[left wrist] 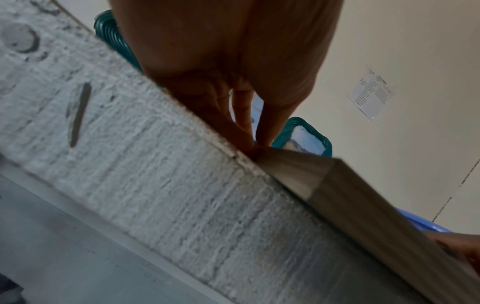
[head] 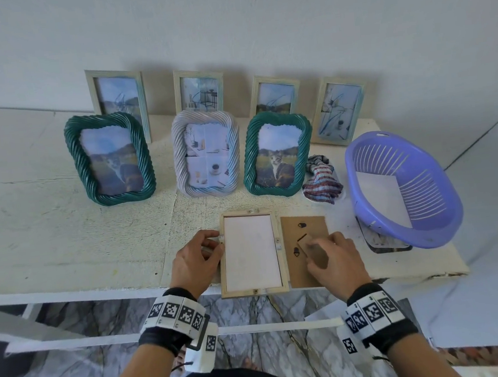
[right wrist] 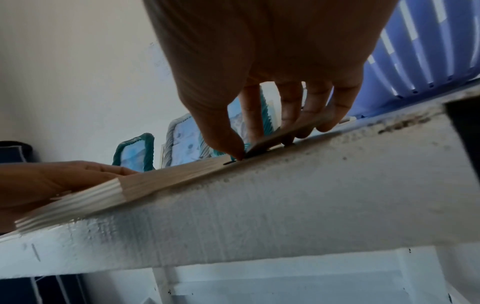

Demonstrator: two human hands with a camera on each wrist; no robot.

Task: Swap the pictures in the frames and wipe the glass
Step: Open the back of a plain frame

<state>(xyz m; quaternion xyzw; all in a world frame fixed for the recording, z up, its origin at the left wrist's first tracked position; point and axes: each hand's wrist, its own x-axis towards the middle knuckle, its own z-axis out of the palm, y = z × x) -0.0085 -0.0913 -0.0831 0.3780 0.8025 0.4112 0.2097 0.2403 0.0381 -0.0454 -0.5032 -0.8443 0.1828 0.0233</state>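
A pale wooden frame (head: 251, 253) lies face down at the table's front edge, with the white back of a picture showing inside it. My left hand (head: 216, 243) pinches the frame's left rail at a small white tab; in the left wrist view its fingertips (left wrist: 255, 149) meet at the frame's edge (left wrist: 363, 205). The brown backing board (head: 306, 261) lies just right of the frame. My right hand (head: 311, 247) rests over it, with thumb and fingers (right wrist: 291, 115) pinching the board's raised stand flap (right wrist: 283, 134).
Two green twisted frames (head: 109, 159) (head: 276, 155) and a white one (head: 206, 153) stand mid-table, with several pale frames against the wall. A checked cloth (head: 321, 181) lies right of them. A purple basket (head: 403, 188) holding a white sheet sits on a picture (head: 383, 240).
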